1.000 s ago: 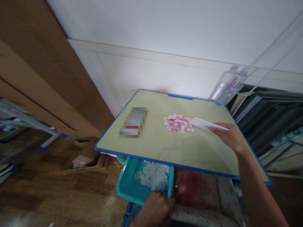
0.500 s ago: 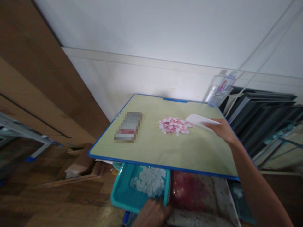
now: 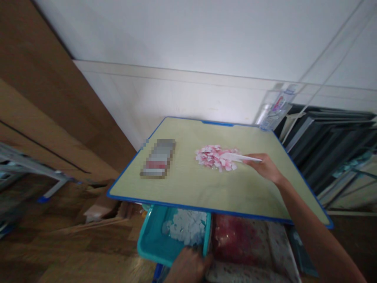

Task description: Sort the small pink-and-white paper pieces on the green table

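Observation:
My right hand (image 3: 260, 167) is closed on a flat white scraper (image 3: 240, 157). The scraper's far end reaches into a loose pile of small pink and white pieces (image 3: 213, 155) on the pale table top (image 3: 176, 188). Below the table's front edge, a teal basin (image 3: 156, 251) holds white flakes (image 3: 188, 226). My left hand (image 3: 188, 265) is closed at the basin's near right corner, with its fingertips dark and partly hidden.
A pixelated phone-like object (image 3: 159, 159) lies on the table's left side. At the back right corner a clear plastic bottle (image 3: 278, 108) leans near the wall. Dark panels (image 3: 332, 145) stand to the right. A red-stained surface (image 3: 238, 239) is beside the basin.
My right hand has moved slightly left and lower with the scraper, which now sits more edge-on and overlaps the pile. My left hand stays at the basin.

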Motion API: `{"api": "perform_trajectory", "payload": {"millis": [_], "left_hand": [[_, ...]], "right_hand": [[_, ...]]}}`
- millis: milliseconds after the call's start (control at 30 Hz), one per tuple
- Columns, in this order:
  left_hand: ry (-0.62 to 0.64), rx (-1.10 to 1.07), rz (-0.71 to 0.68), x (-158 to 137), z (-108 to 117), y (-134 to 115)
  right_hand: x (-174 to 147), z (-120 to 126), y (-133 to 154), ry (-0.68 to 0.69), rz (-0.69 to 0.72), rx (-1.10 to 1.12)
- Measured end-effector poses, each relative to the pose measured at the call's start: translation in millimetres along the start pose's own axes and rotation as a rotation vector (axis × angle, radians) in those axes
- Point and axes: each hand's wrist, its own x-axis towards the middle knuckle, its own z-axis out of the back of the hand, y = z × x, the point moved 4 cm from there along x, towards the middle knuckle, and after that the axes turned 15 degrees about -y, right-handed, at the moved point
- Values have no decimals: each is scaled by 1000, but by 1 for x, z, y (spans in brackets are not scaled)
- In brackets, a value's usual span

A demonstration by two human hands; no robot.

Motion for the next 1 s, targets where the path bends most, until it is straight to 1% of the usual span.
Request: {"api": "perform_trajectory", "payload": {"millis": [67, 100, 200, 233, 367, 400, 533, 600, 667, 833, 933, 1000], "left_hand": [[-3, 2, 9, 1, 2, 0], [0, 0, 14, 1, 4, -1], [9, -9, 28, 1, 10, -3], [14, -12, 33, 2, 13, -4], [15, -16, 48, 2, 25, -8], [20, -20, 51, 3, 28, -9], [0, -21, 30, 3, 34, -12], [-11, -17, 38, 3, 33, -12], [-22, -18, 50, 2, 32, -12], [-48, -26, 44, 2, 33, -12], [-43, -40, 53, 2, 34, -12], [-37, -45, 56, 1, 34, -11]], "right_hand": [[-5, -7, 6, 94, 18, 27], [-7, -8, 9, 112, 27, 33], [-11, -5, 17, 39, 48, 26], [-13, -4, 19, 32, 53, 29], [-21, -8, 21, 136, 65, 43], [-22, -8, 21, 134, 71, 35], [-24, -9, 23, 35, 113, 12], [-25, -12, 26, 3, 127, 21], [-25, -13, 30, -68, 118, 29], [-28, -3, 31, -354, -36, 29], [-35, 2, 24, -446, -120, 39], [-42, 4, 14, -505, -217, 91]]}}
